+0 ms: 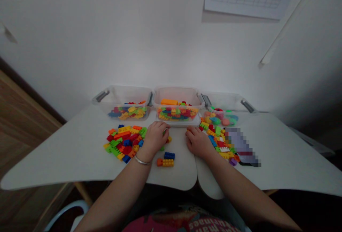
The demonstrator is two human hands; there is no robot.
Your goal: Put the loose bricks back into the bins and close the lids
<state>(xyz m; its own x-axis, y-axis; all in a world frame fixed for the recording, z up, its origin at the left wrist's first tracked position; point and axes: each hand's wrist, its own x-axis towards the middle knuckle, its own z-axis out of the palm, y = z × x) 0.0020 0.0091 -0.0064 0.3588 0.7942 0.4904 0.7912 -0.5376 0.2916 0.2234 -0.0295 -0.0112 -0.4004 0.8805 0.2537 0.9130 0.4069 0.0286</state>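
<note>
Pale tabletop (72,153), curved front edge, bins along the back. Far left, clear plastic bin (121,95) with grey handles, holding mixed bricks. In front of it, a loose pile of bricks (124,142), mostly red, green, orange, yellow and blue.

Left hand (154,140), bracelet (142,160) on the wrist: curled narrow, palm down, fingertips at a green brick (164,132), mostly hidden. Cannot tell whether it is held. Orange brick (169,139) just beside the fingers. Below, well clear of the hand, a blue brick (169,156) and an orange-and-yellow brick pair (165,162).

Center back, middle bin (177,95), full of bricks. Right hand (198,141): palm down, fingers slightly spread, no brick visible in it, at the edge of a second pile (216,137). Behind that pile, right bin (221,100) with rounded pieces. Blurred object (242,146), unreadable.

Bricks likely light, stiff, hollow plastic; smooth sides may slip, so pinch across the long sides.
</note>
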